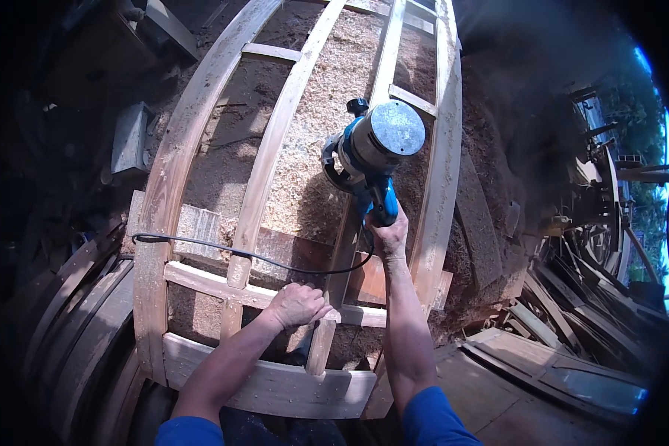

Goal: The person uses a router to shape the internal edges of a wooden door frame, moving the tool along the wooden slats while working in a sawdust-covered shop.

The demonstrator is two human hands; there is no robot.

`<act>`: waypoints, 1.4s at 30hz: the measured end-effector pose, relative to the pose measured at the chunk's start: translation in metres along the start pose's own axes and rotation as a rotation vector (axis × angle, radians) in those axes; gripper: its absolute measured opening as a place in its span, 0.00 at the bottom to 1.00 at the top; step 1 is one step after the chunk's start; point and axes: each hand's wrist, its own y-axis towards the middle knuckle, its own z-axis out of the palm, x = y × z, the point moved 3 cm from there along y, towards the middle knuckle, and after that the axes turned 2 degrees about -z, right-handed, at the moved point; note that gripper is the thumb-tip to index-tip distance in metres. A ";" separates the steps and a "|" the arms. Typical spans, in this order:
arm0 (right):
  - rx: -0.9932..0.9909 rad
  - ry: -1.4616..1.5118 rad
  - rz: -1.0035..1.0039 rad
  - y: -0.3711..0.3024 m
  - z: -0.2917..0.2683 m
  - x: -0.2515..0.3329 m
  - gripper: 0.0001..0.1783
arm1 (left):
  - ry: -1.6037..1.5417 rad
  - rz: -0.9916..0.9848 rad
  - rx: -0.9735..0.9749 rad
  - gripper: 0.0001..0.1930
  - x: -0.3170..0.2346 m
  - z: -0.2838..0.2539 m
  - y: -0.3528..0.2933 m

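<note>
My right hand (392,229) is wrapped round the blue handle of a wood router (364,152) with a silver round motor cap. The router sits over a slat of a large wooden door or gate frame (275,163), its base partly hidden by the motor. Close to me, my left hand (299,305) is closed on the lower cross rail, its fingers curled beside the joint with a short upright. What lies under the palm is hidden. A black power cord (275,262) loops from the router across the frame to its left side.
Wood shavings (305,178) cover the ground under and around the frame. Curved wooden pieces (89,320) are stacked at the left. Planks and offcuts (557,305) pile up at the right, beside a panelled wooden door (528,372). A grey block (130,140) stands at the left.
</note>
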 end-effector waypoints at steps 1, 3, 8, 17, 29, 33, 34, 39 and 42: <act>0.003 0.025 0.006 0.001 0.002 0.002 0.17 | 0.003 0.000 0.004 0.09 0.006 0.003 0.001; 0.001 -0.016 -0.015 0.005 -0.001 -0.001 0.17 | 0.065 -0.069 -0.437 0.10 0.024 -0.011 0.009; 0.022 0.001 -0.002 0.019 0.000 -0.001 0.17 | -0.018 -0.287 -0.534 0.18 0.067 -0.008 0.030; 0.028 0.163 0.001 0.059 0.012 0.009 0.18 | 0.166 -0.526 -0.369 0.11 0.098 -0.015 0.066; 0.003 0.238 0.029 0.098 0.011 0.012 0.24 | 0.251 -0.500 -0.497 0.24 0.100 -0.009 0.058; -0.003 0.227 0.016 0.112 0.010 0.010 0.24 | 0.181 -0.474 -0.569 0.26 0.098 -0.013 0.056; -0.005 0.208 0.013 0.114 0.008 0.009 0.24 | 0.166 -0.489 -0.562 0.27 0.098 -0.013 0.058; 0.031 0.261 0.000 0.110 0.013 0.009 0.23 | 0.164 -0.576 -0.551 0.31 0.104 -0.007 0.053; 0.028 0.236 -0.011 0.104 0.009 0.012 0.22 | 0.133 -0.538 -0.578 0.32 0.103 -0.009 0.054</act>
